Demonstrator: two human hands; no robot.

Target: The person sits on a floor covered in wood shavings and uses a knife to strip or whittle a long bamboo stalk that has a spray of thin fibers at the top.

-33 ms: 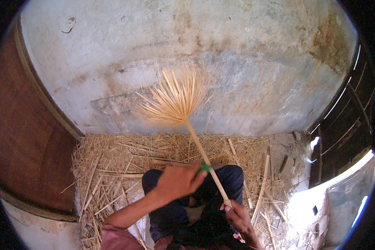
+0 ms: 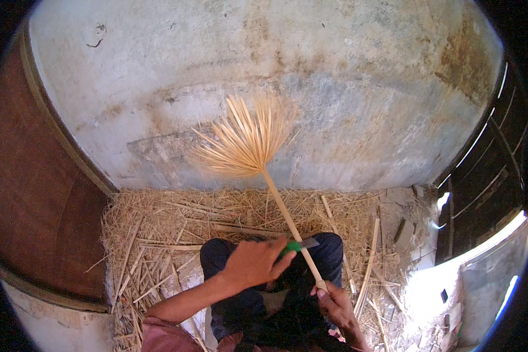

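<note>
My left hand is shut on a knife with a green handle. Its blade lies across a long pale bamboo stick. My right hand grips the stick's lower end, near my lap. The stick slants up and to the left, and its top is split into several thin strips that fan out in front of the wall. Both hands are over my knees, which are in dark trousers.
Straw and loose bamboo strips cover the floor in front of me. A stained grey wall stands close ahead. A brown wooden panel is at the left, and a dark slatted door with bright light below is at the right.
</note>
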